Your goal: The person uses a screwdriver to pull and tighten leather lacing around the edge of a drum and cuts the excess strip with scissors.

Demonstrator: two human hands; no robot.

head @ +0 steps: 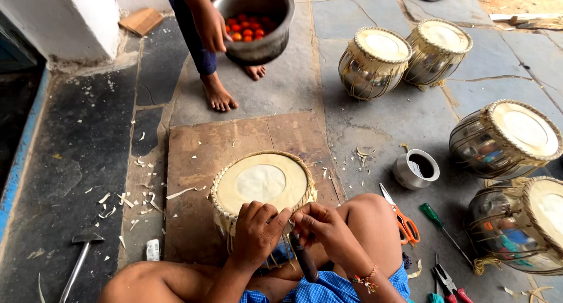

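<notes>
The drum sits on a wooden board between the knees, steadying it. The left hand curls closed on its laced rim; the right hand pinches the lacing beside a dark-handled tool.

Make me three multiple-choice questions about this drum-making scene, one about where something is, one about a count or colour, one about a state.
1. Where do the orange-handled scissors lie?
A. on the floor beside the person's right knee
B. on the drum skin
C. in the metal bowl

2. How many finished drums stand on the floor apart from the one being worked on?
A. two
B. four
C. six

3. What are the left hand and right hand doing?
A. resting flat on the floor
B. gripping at the near rim of the drum
C. holding the hammer

Answers: 1 A, the scissors lie on the stone by the knee; 2 B, two at top, two at right; 3 B, both hands close at the braided rim.
</notes>
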